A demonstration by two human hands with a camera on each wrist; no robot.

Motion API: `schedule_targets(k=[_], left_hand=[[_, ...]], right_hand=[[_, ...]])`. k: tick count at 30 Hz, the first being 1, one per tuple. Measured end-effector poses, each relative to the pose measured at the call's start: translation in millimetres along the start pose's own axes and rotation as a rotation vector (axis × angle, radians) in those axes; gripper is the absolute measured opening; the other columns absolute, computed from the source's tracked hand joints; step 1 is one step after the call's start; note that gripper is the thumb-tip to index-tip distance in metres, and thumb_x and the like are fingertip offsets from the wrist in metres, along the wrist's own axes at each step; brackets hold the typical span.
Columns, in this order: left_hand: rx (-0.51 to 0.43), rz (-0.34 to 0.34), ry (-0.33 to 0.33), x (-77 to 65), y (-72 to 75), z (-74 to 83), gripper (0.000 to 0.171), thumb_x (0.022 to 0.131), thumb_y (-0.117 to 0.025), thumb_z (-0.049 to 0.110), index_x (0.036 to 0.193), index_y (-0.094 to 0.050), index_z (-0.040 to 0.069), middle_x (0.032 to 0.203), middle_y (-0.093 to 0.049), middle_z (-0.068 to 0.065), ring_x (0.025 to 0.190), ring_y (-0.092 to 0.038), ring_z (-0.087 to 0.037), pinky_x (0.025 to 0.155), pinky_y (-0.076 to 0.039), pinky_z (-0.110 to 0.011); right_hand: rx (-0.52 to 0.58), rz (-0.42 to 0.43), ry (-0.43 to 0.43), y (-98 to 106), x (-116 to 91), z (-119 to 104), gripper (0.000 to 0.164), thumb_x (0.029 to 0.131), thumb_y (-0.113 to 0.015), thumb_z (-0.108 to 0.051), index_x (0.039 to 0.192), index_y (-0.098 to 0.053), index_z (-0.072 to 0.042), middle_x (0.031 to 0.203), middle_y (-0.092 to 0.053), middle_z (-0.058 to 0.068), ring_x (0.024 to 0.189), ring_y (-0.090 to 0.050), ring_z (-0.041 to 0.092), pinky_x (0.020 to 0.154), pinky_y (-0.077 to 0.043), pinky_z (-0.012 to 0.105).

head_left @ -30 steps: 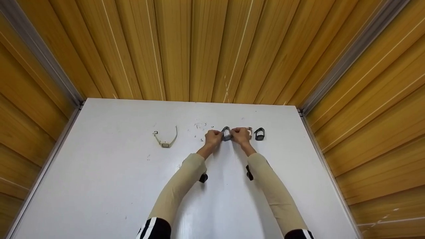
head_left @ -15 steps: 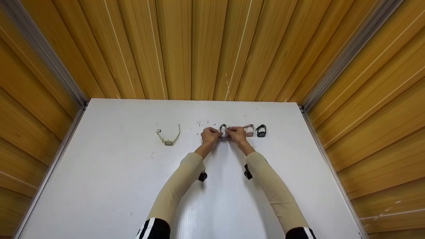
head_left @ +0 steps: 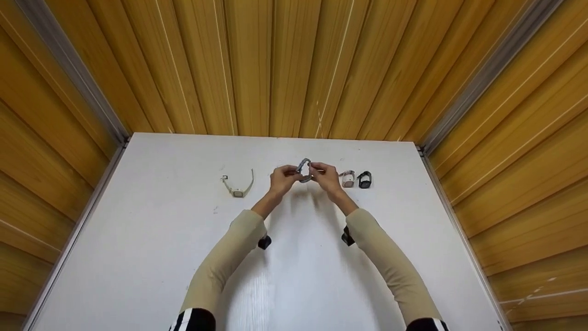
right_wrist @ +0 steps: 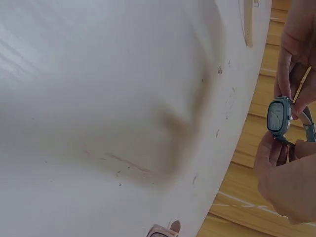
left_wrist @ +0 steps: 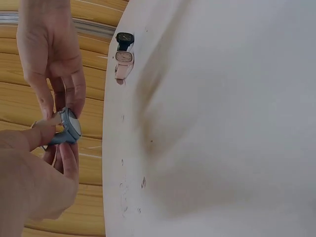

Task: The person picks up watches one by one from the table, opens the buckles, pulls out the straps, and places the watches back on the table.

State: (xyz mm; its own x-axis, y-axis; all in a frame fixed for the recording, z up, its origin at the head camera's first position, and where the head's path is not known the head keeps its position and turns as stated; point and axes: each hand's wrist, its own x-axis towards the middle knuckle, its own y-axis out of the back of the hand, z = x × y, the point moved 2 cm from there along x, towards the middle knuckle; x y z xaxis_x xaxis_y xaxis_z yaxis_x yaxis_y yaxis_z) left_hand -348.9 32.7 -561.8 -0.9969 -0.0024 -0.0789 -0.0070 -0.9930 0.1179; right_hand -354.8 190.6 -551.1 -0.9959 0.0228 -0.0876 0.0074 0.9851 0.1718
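Lifted since the earlier frame, the blue-grey watch (right_wrist: 278, 117) now hangs above the table (head_left: 174, 257) between both hands, where half a second ago it was lower down, near the surface; the hands have risen with it, and their shadows (head_left: 299, 196) fall apart from them on the white top. The left hand (head_left: 281, 179) pinches one side of the watch between thumb and fingers, and the right hand (head_left: 327, 178) pinches the other side, so neither is spread wide and neither is free. The right wrist view shows the dial turned toward that camera, with the strap (head_left: 301, 164) curving round behind the case into a loop; whether its ends are fastened to each other cannot be told, since the fingers cover part of it. Three other watches rest on the table: the pink watch (head_left: 349, 180) near the right hand, the black watch (head_left: 365, 180) just beside it, both with straps looped, and the pale watch (head_left: 238, 193) well apart on the left, its strap spread out in a wide curve. Judging by where the fingertips sit, the step in hand is work on the strap in mid-air, though fastening and undoing look alike here. Such a move seems to call for one hand to steady the case while the other guides the strap end, with a light pinch so that the small case does not twist or slip.
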Motion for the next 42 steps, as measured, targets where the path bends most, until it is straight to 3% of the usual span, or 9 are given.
schedule_targets(k=[8,12,16,24,31,38,42], left_hand=[[0.098,-0.119,-0.121,-14.6,36.5,-0.6,0.028,0.087,-0.081,0.01,0.113,-0.074,-0.001,0.112,-0.075,-0.022,0.098,-0.073,-0.022,0.083,-0.058,-0.026],[0.119,-0.154,-0.178,-25.0,48.9,-3.1,0.027,0.086,-0.082,0.012,0.11,-0.075,0.001,0.109,-0.075,-0.019,0.099,-0.072,-0.022,0.087,-0.06,-0.03],[0.129,-0.173,-0.243,-34.2,56.6,-2.4,0.024,0.086,-0.081,0.008,0.108,-0.075,0.001,0.107,-0.076,-0.017,0.102,-0.073,-0.026,0.091,-0.061,-0.034],[0.132,-0.16,-0.306,-45.4,64.7,3.3,0.022,0.086,-0.076,-0.003,0.108,-0.074,-0.003,0.107,-0.075,-0.02,0.103,-0.073,-0.031,0.091,-0.062,-0.035],[0.093,-0.123,-0.358,-49.5,64.9,4.0,0.024,0.087,-0.079,0.004,0.11,-0.075,-0.003,0.109,-0.075,-0.02,0.102,-0.073,-0.032,0.088,-0.062,-0.035],[0.079,-0.115,-0.406,-51.7,63.1,0.6,0.021,0.089,-0.078,0.005,0.108,-0.076,-0.002,0.105,-0.075,-0.02,0.099,-0.074,-0.033,0.088,-0.062,-0.034],[0.087,-0.118,-0.414,-52.3,63.6,1.7,0.021,0.089,-0.078,0.005,0.109,-0.076,-0.003,0.106,-0.075,-0.02,0.099,-0.074,-0.034,0.088,-0.063,-0.038]], right_hand=[[-0.02,-0.118,0.088,-12.8,-22.1,-1.1,0.03,0.098,-0.063,0.001,0.126,-0.063,0.011,0.123,-0.069,0.023,0.111,-0.069,0.026,0.095,-0.059,0.027],[-0.036,-0.144,0.192,-17.5,-32.6,1.1,0.03,0.097,-0.067,-0.003,0.125,-0.066,0.007,0.118,-0.07,0.021,0.105,-0.07,0.023,0.09,-0.061,0.025],[-0.084,-0.149,0.294,-18.7,-41.1,-0.8,0.028,0.095,-0.07,-0.004,0.122,-0.07,0.005,0.118,-0.072,0.023,0.105,-0.071,0.033,0.087,-0.061,0.024],[-0.166,-0.162,0.371,-22.8,-52.7,-9.5,0.024,0.095,-0.07,-0.003,0.118,-0.072,0.003,0.113,-0.075,0.02,0.105,-0.073,0.029,0.087,-0.061,0.023],[-0.172,-0.152,0.381,-28.9,-56.2,-8.6,0.022,0.093,-0.071,-0.001,0.114,-0.072,0.006,0.11,-0.075,0.023,0.103,-0.073,0.035,0.085,-0.062,0.027],[-0.068,-0.176,0.361,-30.3,-60.9,-7.4,0.029,0.097,-0.066,-0.001,0.124,-0.066,0.009,0.113,-0.07,0.029,0.102,-0.072,0.04,0.084,-0.063,0.036],[-0.06,-0.177,0.371,-30.4,-60.7,-7.8,0.029,0.097,-0.065,-0.002,0.125,-0.067,0.007,0.118,-0.07,0.027,0.102,-0.072,0.035,0.084,-0.063,0.036]])
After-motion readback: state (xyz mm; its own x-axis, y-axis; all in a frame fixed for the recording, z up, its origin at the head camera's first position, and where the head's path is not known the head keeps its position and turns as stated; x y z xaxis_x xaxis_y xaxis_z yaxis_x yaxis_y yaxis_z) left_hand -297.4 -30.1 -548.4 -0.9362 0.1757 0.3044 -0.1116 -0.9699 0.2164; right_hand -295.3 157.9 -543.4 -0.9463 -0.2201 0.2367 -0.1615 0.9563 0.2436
